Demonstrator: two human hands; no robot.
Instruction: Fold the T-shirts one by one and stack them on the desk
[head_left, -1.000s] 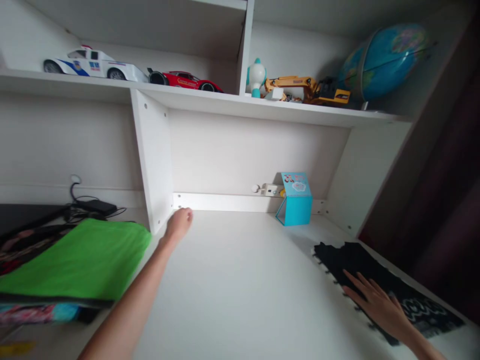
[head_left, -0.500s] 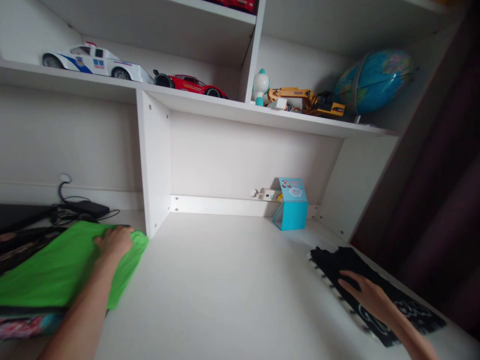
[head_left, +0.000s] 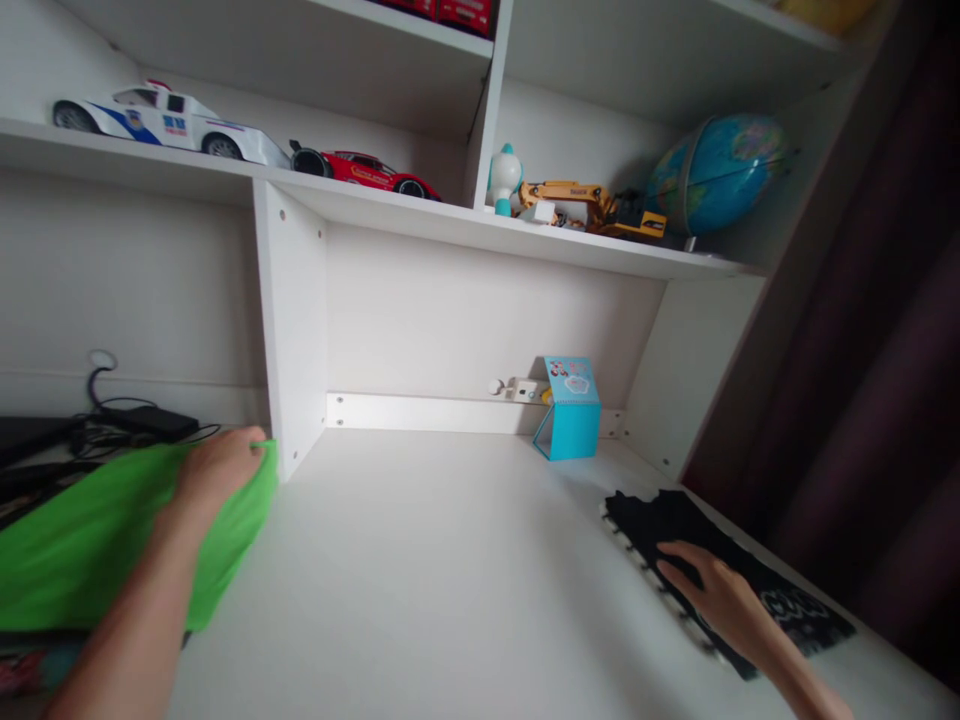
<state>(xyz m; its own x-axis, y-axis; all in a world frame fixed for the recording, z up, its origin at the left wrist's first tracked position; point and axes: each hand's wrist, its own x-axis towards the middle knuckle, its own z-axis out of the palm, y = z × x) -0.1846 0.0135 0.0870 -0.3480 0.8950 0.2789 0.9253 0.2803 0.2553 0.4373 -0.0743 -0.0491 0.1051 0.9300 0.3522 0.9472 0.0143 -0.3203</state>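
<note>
At the left, a bright green cloth (head_left: 90,540), seemingly a folded garment, lies on top of a pile of other fabrics. My left hand (head_left: 223,465) is closed on its far right corner, pinching the edge near the shelf divider. On the right side of the desk lies a folded black garment (head_left: 697,540) with white lettering and a black-and-white trimmed edge. My right hand (head_left: 709,590) is over it with thumb and fingers apart, holding nothing; whether it touches the fabric I cannot tell.
A blue desk calendar (head_left: 574,425) stands at the back before a power strip (head_left: 525,390). An upright divider (head_left: 289,330) rises beside my left hand. A black adapter (head_left: 154,420) with cables lies behind the green cloth. Toy cars, a toy excavator (head_left: 592,205) and a globe (head_left: 720,175) sit on the shelf.
My left hand has gone from lying on the green cloth to gripping its far right corner. My right hand stays over the black garment. The whole view has shifted slightly.
</note>
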